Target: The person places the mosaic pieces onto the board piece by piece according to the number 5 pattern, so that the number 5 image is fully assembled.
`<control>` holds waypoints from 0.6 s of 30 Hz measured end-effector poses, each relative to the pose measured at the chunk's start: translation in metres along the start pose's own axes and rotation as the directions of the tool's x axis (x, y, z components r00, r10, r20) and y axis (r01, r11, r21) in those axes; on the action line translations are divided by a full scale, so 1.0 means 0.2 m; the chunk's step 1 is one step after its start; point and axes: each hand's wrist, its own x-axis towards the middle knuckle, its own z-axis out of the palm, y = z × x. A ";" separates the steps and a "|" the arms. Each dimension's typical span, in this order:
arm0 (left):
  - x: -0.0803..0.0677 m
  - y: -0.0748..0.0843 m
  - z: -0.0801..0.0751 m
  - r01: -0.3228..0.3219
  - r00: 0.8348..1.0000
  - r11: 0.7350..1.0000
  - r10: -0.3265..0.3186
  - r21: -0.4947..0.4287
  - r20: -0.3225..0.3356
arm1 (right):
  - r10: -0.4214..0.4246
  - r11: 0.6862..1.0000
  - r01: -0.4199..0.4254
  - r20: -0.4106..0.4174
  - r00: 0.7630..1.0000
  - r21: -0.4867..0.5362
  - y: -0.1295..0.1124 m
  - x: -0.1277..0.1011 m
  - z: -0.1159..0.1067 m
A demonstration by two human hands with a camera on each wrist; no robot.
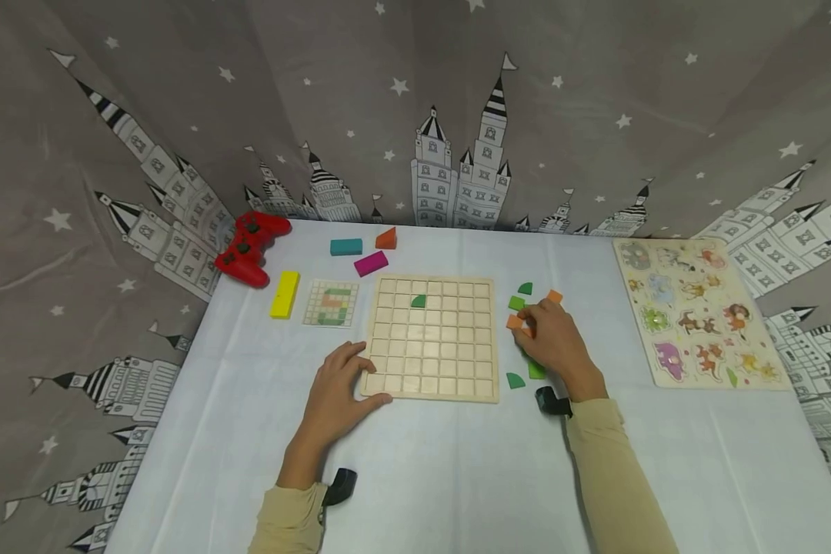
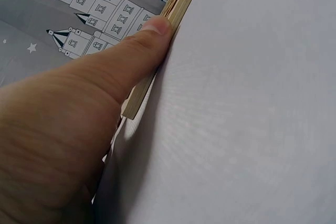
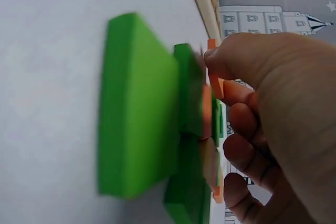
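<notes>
The grid board [image 1: 432,338] looks like pale unfinished wood, matt, with layered edges in the left wrist view. Green tiles [image 3: 139,135] seem smooth, painted, slightly satin. The table cover [image 1: 457,477] is a smooth matt white sheet. Red gamepad [image 1: 249,248] is shiny plastic. Backdrop curtain [image 1: 415,100] is soft printed cloth.

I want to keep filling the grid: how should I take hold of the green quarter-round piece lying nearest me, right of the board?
Pinch the green quarter-round piece from above, across its flat straight edge and curved edge. It lies flat on the table, apart from the wooden board, and the right hand is just beside it.
</notes>
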 end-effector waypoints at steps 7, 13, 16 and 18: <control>0.01 0.00 -0.01 0.012 1.000 1.000 -0.012 0.002 0.014 | -0.113 0.992 0.114 -0.040 0.993 0.049 -0.05 0.03 -0.02; 0.00 0.01 0.00 0.021 1.000 1.000 -0.021 0.004 0.021 | -0.188 0.978 0.187 0.008 0.982 0.095 -0.20 0.05 0.03; 0.00 0.01 0.00 0.026 0.999 1.000 -0.027 0.009 0.026 | -0.228 0.969 0.224 0.021 0.974 0.101 -0.30 0.08 0.07; 0.00 0.01 0.00 0.032 0.999 0.999 -0.032 0.010 0.027 | -0.270 0.959 0.268 0.022 0.962 0.089 -0.37 0.10 0.10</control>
